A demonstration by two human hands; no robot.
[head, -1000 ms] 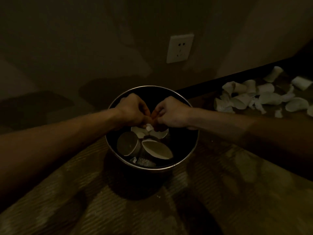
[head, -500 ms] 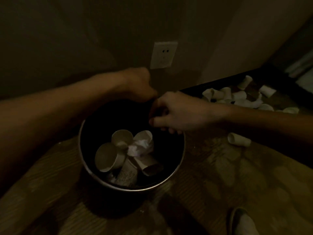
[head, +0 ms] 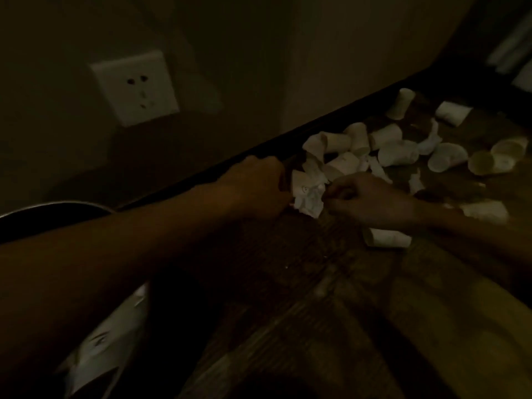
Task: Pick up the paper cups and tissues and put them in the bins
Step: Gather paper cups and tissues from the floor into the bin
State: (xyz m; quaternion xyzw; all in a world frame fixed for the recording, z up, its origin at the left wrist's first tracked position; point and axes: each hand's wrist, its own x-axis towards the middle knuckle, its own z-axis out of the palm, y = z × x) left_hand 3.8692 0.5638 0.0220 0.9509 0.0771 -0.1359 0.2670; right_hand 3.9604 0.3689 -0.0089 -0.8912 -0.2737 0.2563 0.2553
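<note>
Now: you're gathering the crumpled tissue [head: 308,194], near 1 o'clock of centre.
Left hand [head: 259,185]: curled at its 9 o'clock edge; grip unclear.
Right hand [head: 371,197]: curled at 3 o'clock; grip unclear.
Tip: pinch firmly, then carry to the bin [head: 57,203] at 8 o'clock.

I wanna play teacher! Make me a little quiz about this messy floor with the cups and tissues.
1. Fill in: the wall holds a white power ____.
2. What lies between the left hand and the right hand? A crumpled tissue; B spoon; C sock.
3. True or false: the bin is on the person's right.
Key: 1 socket; 2 A; 3 false, it is on the left.
</note>
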